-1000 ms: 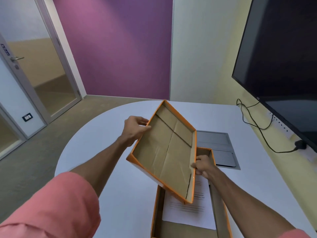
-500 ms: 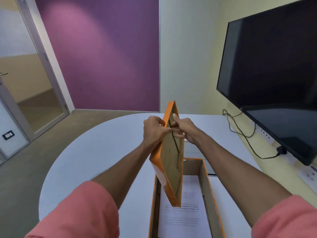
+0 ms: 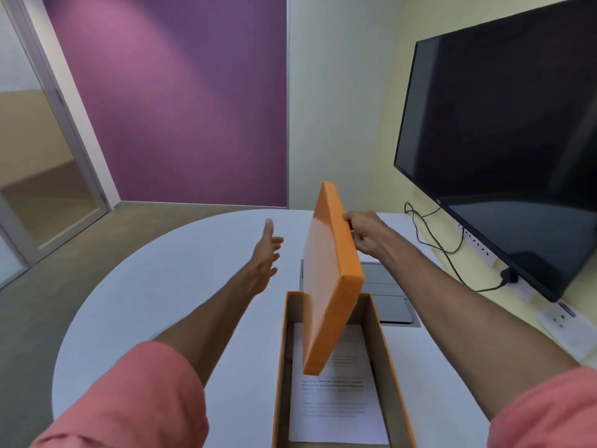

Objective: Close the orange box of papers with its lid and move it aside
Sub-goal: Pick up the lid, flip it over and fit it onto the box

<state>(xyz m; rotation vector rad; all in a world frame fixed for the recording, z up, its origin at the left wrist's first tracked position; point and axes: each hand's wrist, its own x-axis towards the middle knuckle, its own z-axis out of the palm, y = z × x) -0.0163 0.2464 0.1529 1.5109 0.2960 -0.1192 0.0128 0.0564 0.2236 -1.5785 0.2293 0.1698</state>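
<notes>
Orange box (image 3: 280, 376) — near end cut off

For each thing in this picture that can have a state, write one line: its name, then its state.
Orange box: open, on the table.
Papers: lying flat inside the box.
Lid: off, held on edge above the box.
Right hand: gripping the lid.
Left hand: open, empty.
Screen: dark.

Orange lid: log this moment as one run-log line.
lid: tilted on edge above open box | right hand: gripping lid | left hand: open, off lid | papers: inside | closed: no
</notes>
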